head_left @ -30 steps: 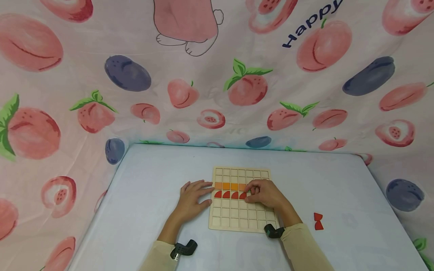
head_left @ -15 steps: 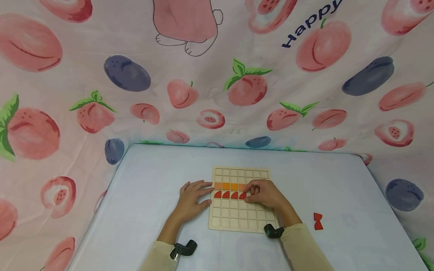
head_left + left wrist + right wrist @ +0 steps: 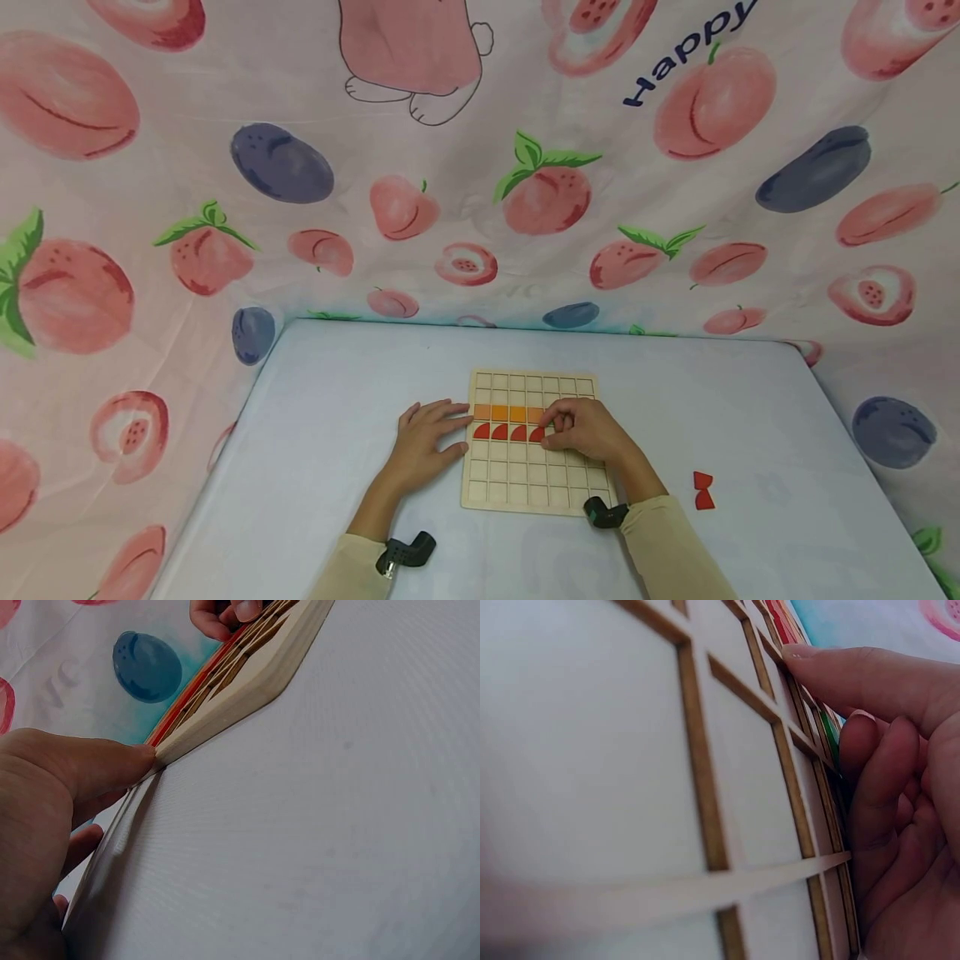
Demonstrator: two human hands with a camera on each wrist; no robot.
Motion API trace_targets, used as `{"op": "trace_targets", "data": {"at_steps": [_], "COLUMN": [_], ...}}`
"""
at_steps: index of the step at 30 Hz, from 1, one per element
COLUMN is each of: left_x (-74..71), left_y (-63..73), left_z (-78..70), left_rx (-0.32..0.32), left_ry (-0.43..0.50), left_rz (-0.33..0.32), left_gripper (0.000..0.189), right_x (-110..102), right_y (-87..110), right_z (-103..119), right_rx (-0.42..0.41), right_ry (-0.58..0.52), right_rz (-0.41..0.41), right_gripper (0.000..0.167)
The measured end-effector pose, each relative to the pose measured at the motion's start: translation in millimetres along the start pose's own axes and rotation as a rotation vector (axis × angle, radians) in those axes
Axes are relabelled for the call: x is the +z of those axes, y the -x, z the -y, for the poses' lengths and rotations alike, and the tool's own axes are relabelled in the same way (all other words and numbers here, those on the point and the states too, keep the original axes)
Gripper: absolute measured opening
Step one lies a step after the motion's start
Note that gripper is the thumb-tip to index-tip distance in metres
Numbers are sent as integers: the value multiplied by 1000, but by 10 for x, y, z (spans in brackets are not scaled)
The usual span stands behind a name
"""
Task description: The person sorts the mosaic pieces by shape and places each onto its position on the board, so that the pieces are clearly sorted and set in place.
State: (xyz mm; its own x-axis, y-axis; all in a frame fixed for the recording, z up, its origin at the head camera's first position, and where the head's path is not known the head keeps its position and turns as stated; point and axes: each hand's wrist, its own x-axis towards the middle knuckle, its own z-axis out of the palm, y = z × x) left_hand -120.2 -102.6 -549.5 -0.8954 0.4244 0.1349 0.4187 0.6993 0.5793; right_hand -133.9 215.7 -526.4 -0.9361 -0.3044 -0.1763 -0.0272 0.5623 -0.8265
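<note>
A wooden grid board [image 3: 536, 492] lies on the table. In its left columns, several orange tiles [image 3: 500, 412] form one row, with several tiles bearing red quarter-circles [image 3: 501, 432] just below. My left hand [image 3: 429, 442] rests beside the board's left edge, fingers spread. The left wrist view shows its thumb [image 3: 112, 761] against the board's side. My right hand [image 3: 588, 429] is over the board's right half, thumb and forefinger pinching at the rightmost red tile [image 3: 536, 433]. In the right wrist view, its other fingers [image 3: 881, 780] are curled, and a green sliver [image 3: 830, 731] shows beside them.
Two small red pieces [image 3: 703, 490] lie end to end on the white table [image 3: 780, 442], right of the right forearm. Black wrist cameras [image 3: 407, 551] sit at both cuffs. A fruit-patterned cloth [image 3: 465, 167] hangs behind and around the table.
</note>
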Motion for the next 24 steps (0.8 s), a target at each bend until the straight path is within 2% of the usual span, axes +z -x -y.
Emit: {"op": "trace_targets", "data": {"at_steps": [13, 20, 24], "left_x": [11, 16, 11], "left_y": [-5, 1, 2], "left_z": [11, 11, 8], "left_rx": [0, 33, 24], "left_ry": [-4, -3, 3], "left_rz": [6, -27, -20], "left_gripper": [44, 43, 43], "right_x": [-1, -62, -139], "right_y": [14, 21, 69], "right_z": [-3, -39, -90], "right_rx": [5, 33, 49], "right_ry": [-16, -140, -180], "right_rz": [10, 36, 25], "right_gripper": [24, 27, 29]}}
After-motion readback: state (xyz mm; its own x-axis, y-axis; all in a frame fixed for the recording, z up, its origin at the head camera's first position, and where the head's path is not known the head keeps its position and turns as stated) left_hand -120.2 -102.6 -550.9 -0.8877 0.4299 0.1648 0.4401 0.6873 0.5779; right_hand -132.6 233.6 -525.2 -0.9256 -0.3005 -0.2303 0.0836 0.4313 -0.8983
